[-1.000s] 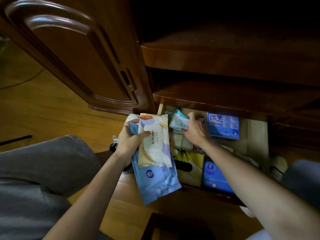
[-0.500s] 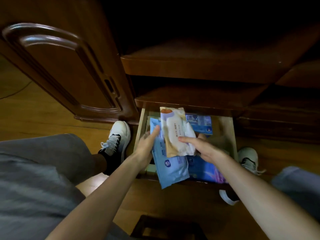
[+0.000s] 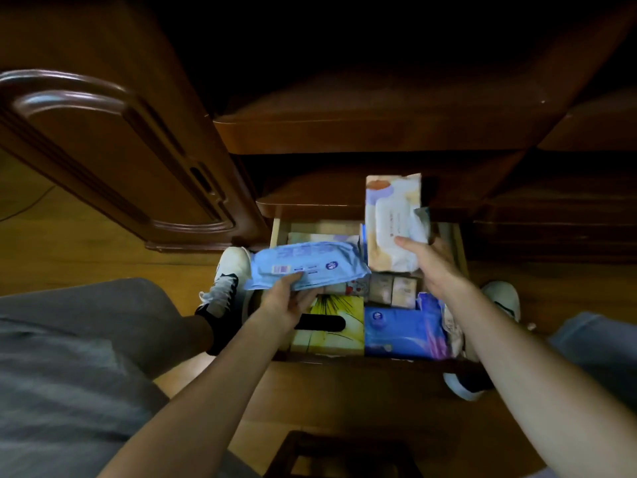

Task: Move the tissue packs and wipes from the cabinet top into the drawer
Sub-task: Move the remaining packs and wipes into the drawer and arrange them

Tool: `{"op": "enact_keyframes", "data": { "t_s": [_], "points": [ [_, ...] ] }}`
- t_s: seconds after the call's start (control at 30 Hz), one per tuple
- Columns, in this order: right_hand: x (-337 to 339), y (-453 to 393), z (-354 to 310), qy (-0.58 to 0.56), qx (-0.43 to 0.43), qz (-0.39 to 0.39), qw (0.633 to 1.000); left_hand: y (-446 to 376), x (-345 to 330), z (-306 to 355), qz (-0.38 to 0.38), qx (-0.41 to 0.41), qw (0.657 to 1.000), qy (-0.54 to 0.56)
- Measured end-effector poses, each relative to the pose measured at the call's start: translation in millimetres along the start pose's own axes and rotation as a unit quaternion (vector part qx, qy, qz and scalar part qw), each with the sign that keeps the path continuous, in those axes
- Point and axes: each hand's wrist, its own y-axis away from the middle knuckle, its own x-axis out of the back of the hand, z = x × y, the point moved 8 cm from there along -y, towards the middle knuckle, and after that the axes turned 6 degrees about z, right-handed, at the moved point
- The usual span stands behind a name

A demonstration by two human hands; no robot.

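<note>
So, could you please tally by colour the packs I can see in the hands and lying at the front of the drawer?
Light blue: 1, wipes pack in left hand
Cream: 1, wipes pack in right hand
Yellow: 1, tissue box
Dark blue: 1, pack
Total: 4

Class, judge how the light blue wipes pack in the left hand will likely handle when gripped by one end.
The light blue wipes pack probably flexes: its soft wrapper looks creased. Held by its edge in the left hand, it hardly droops, so it seems fairly full. Its glossy film may be slippery.

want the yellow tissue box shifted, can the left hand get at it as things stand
Probably not yet: the left hand hovers right over the yellow tissue box, but its fingers already grip the blue wipes pack.
</note>
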Motion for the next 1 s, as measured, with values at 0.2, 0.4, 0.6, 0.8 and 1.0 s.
{"op": "enact_keyframes", "data": {
  "t_s": [0.2, 0.4, 0.6, 0.8, 1.0],
  "points": [
    [48, -2, -4, -0.079, 0.001, 0.053, 0.995, -29, -46, -25, -0.013, 0.022, 1.0, -0.007],
    [48, -7, 5, -0.067, 0.001, 0.048, 0.997, -45, -46, -23, 0.038, 0.011, 0.998, -0.041],
    [35, -14, 6, -0.063, 0.019, 0.052, 0.996, -38, -45, -8, 0.114, -0.054, 0.958, -0.256],
    [25, -16, 10, -0.067, 0.017, 0.042, 0.997, -18, -79, 41, 0.089, -0.374, 0.75, -0.538],
    [33, -15, 9, -0.041, 0.04, 0.058, 0.997, -55, -135, 22, -0.069, -0.405, 0.461, -0.787]
  ]
}}
